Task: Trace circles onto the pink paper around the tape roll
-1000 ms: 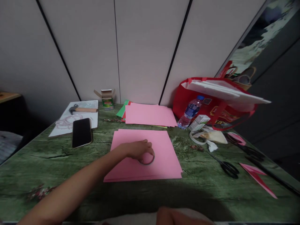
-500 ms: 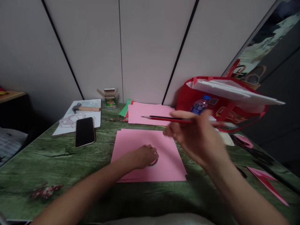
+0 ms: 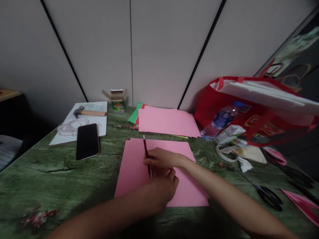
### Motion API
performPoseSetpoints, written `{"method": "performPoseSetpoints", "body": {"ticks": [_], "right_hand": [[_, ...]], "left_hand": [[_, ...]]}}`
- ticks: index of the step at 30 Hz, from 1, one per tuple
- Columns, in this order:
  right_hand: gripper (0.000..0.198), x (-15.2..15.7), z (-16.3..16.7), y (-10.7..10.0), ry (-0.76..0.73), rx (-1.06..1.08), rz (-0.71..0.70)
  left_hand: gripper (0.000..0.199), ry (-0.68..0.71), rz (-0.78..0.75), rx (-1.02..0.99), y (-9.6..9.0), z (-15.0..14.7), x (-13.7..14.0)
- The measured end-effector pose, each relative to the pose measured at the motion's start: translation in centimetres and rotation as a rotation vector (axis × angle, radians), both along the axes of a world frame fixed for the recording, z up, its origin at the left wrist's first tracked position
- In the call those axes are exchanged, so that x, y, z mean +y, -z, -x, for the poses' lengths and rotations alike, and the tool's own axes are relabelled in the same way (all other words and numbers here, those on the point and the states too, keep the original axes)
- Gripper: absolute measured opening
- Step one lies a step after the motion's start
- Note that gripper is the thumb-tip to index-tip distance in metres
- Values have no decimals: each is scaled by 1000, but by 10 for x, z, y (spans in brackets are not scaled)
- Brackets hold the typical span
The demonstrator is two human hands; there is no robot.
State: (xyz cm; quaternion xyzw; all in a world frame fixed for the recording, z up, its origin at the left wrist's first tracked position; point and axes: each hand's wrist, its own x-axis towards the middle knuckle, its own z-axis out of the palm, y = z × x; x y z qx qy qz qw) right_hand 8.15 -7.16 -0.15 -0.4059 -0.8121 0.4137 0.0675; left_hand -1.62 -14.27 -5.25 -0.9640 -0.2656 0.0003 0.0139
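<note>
My right hand (image 3: pixel 161 157) is closed around a dark red-and-black pencil (image 3: pixel 146 147). The pencil stands nearly upright, its point down by the pink paper (image 3: pixel 132 159), close to my left hand. Fingers curled, my left hand (image 3: pixel 164 191) presses down on the middle of the same paper. A small part of a rounded edge shows by its fingers, but the thing beneath is mostly hidden and I cannot name it. Whether the pencil point touches the paper or that edge is hard to tell.
Behind lies another stack of pink sheets (image 3: pixel 166 121). A phone (image 3: pixel 87 142), a hammer (image 3: pixel 91 113) and a small open box (image 3: pixel 118 104) are at left. On the right are a water bottle (image 3: pixel 221 119), a red bag (image 3: pixel 206 99) and scissors (image 3: pixel 267 196).
My right hand has come down and left to the paper, turning the pencil from level to nearly upright, point down. My left hand stays on the paper. The view has shifted slightly.
</note>
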Motion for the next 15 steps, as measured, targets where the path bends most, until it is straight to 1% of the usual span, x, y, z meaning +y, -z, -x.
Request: {"method": "performPoseSetpoints", "body": {"ticks": [3, 6, 8, 11, 15], "right_hand": [[23, 4, 4, 0, -84, -130, -59], [25, 8, 4, 2, -95, -181, -103], [25, 11, 3, 4, -61, -161, -79], [22, 17, -3, 8, 40, -64, -33], [20, 23, -17, 18, 162, 65, -132]], "left_hand": [[56, 41, -25, 126, 5, -3, -1], [54, 38, -51, 96, 7, -5, -2], [52, 35, -73, 91, 9, -5, -2], [46, 39, -102, 104, 9, -6, -1], [40, 80, -69, 102, 5, -5, 2]]}}
